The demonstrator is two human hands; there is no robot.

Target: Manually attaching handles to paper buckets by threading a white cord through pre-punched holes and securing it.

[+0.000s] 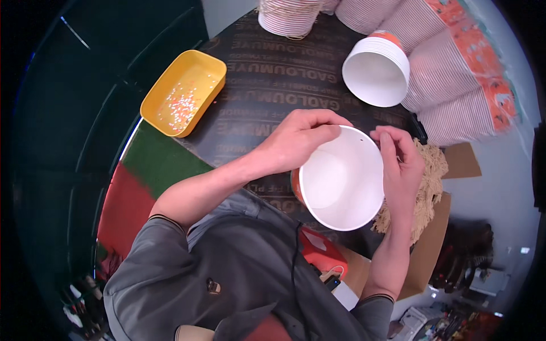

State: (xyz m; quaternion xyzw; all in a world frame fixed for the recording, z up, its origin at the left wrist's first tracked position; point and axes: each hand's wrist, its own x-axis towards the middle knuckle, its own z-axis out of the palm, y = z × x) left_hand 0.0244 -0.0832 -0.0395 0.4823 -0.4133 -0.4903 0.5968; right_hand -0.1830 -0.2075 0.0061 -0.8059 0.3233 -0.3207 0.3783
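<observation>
A large white paper bucket [341, 184] with an orange outside is tilted so that its open mouth faces me. My left hand [301, 139] grips its far rim, thumb inside and fingers behind the wall. A small dark hole [361, 140] shows in the wall just under the rim, to the right of that thumb. At the bucket's right side my right hand [401, 156] is closed, its thumb and fingertips pinched together near the rim. Whatever lies between those fingertips is hidden or too small to name. Beige cords [429, 182] lie in a heap beyond my right wrist.
A yellow tub [156, 94] with many small pale and orange bits stands at the left. Nested white buckets [375, 74] lie at the far right, beside bagged stacks of striped buckets [438, 68]. Another stack [290, 17] stands at the back. Near my right forearm is a cardboard box [426, 261].
</observation>
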